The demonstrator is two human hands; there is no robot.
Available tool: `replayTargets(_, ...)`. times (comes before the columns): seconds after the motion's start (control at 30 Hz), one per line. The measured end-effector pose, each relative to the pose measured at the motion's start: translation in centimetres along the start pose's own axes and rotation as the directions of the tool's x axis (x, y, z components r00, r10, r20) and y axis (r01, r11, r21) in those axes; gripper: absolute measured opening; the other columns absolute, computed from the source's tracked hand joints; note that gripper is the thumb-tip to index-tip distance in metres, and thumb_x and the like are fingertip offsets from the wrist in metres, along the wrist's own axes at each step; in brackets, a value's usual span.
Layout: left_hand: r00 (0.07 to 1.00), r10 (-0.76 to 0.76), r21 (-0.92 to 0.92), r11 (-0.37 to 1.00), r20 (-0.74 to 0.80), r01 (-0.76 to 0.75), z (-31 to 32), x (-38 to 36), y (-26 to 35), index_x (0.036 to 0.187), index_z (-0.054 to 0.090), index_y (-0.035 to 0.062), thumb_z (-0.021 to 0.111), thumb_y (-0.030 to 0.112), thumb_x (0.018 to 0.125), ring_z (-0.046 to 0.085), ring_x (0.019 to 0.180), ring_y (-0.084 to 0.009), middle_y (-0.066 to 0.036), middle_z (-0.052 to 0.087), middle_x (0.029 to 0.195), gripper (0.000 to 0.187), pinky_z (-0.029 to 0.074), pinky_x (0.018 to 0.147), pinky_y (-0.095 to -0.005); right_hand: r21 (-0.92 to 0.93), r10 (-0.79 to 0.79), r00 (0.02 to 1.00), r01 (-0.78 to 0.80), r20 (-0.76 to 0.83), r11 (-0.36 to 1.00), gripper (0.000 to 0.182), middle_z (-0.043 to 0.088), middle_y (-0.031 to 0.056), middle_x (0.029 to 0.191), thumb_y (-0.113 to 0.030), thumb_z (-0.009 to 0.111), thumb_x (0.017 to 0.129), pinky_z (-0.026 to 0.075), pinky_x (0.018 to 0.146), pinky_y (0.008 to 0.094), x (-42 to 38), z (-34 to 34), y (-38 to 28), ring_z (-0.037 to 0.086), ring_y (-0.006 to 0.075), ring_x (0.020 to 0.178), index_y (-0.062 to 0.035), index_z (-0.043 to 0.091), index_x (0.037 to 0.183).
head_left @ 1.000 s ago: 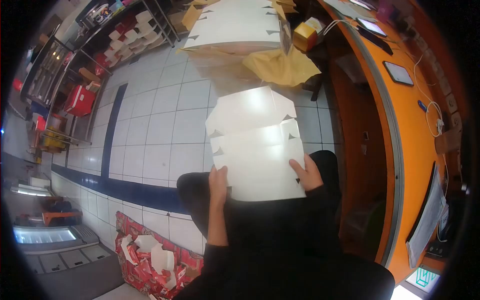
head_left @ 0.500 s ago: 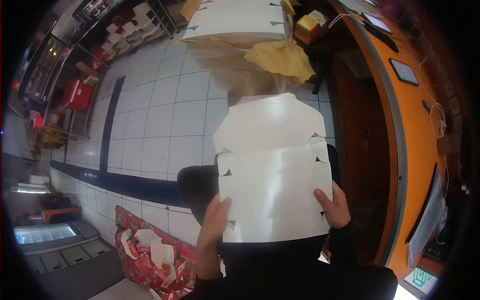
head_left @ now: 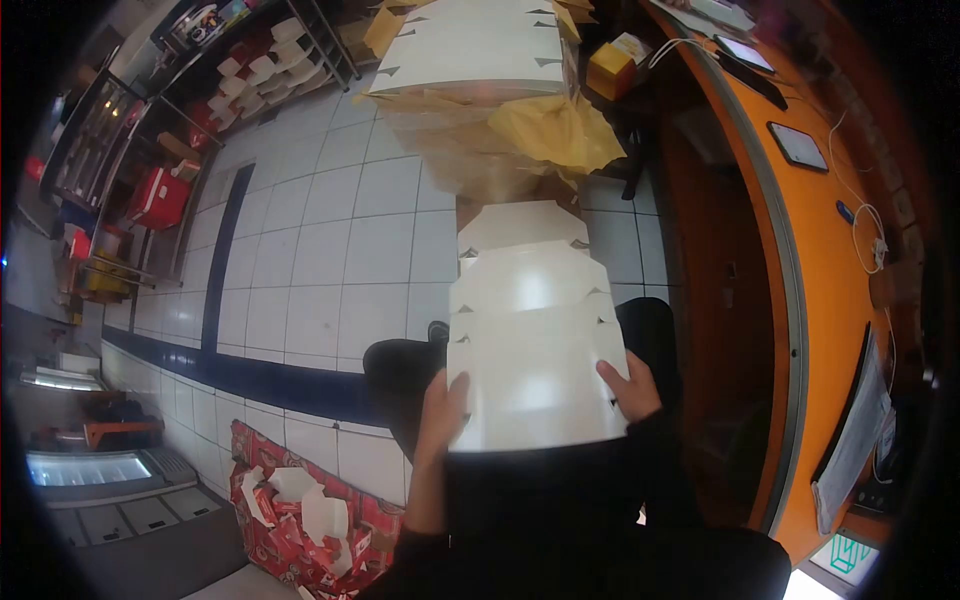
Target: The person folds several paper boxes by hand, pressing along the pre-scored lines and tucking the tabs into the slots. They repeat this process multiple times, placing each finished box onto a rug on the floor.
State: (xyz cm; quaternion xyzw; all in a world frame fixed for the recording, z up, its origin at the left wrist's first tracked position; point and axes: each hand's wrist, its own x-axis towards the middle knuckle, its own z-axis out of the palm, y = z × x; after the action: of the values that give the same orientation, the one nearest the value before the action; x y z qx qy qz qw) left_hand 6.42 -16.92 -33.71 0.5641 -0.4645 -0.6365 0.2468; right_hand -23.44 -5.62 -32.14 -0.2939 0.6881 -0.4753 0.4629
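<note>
A flat, die-cut white cardboard box blank (head_left: 533,345) with notched side slots lies between my two hands, over my lap. My left hand (head_left: 441,408) grips its left edge near the close corner, thumb on top. On the opposite edge, my right hand (head_left: 632,388) holds it the same way, fingers underneath and out of sight. At its far end the blank reaches over the floor, and a duller panel with cut corners (head_left: 523,222) shows beyond the shiny part. Farther ahead stands a stack of similar white blanks (head_left: 475,45) in torn brown wrapping paper (head_left: 555,130).
To my right runs an orange counter (head_left: 775,300) with a phone (head_left: 799,146) and cables. A red patterned box (head_left: 365,555) of folded red-and-white cartons sits at lower left. Metal shelves with a red cooler (head_left: 160,197) stand at left. A yellow box (head_left: 612,70) is beside the stack.
The blank has tipped away from me and looks narrower, with its far panel now showing. Both hands have moved slightly up in view, still on its edges, the right one also shifting left.
</note>
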Motion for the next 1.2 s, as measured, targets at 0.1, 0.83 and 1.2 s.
replayTargets(0.1,0.977,0.202,0.278,0.944,-0.063,-0.177,0.5,6.0,-2.3,0.11,0.063,-0.0068,0.055,0.022,0.097,0.061,0.094,-0.0289,-0.023,0.063,0.103,0.033,0.046,0.085,-0.0402,-0.214,0.006,0.997,-0.023,-0.081,0.977,0.038,0.072,0.0173,0.107,-0.024,0.069,0.093,0.051,0.089,0.0343,4.6,1.0,1.8,0.068,0.0232,0.1,0.0034,0.063,0.12)
replayTargets(0.83,0.861,0.433,0.54,0.807,-0.268,-0.238,3.7,11.4,-3.3,0.112,0.065,-0.0051,0.062,0.028,0.097,0.07,0.094,-0.0421,-0.026,0.072,0.1,0.036,0.054,0.083,-0.0449,-0.629,-0.237,0.885,-0.078,-0.4,0.773,0.053,0.066,0.0246,0.112,-0.035,0.077,0.083,0.049,0.093,0.0496,11.9,4.2,6.6,0.06,0.0424,0.109,0.0028,0.058,0.116)
replayTargets(1.2,0.829,0.473,0.453,0.835,-0.298,-0.313,3.5,11.5,-2.7,0.108,0.066,-0.0053,0.069,0.022,0.093,0.069,0.089,-0.0276,-0.017,0.071,0.096,0.031,0.053,0.083,-0.0371,-0.592,-0.245,0.871,-0.064,-0.426,0.803,0.048,0.067,0.0215,0.109,-0.034,0.078,0.082,0.048,0.094,0.0472,12.1,4.1,6.2,0.06,0.0399,0.11,0.0015,0.062,0.11)
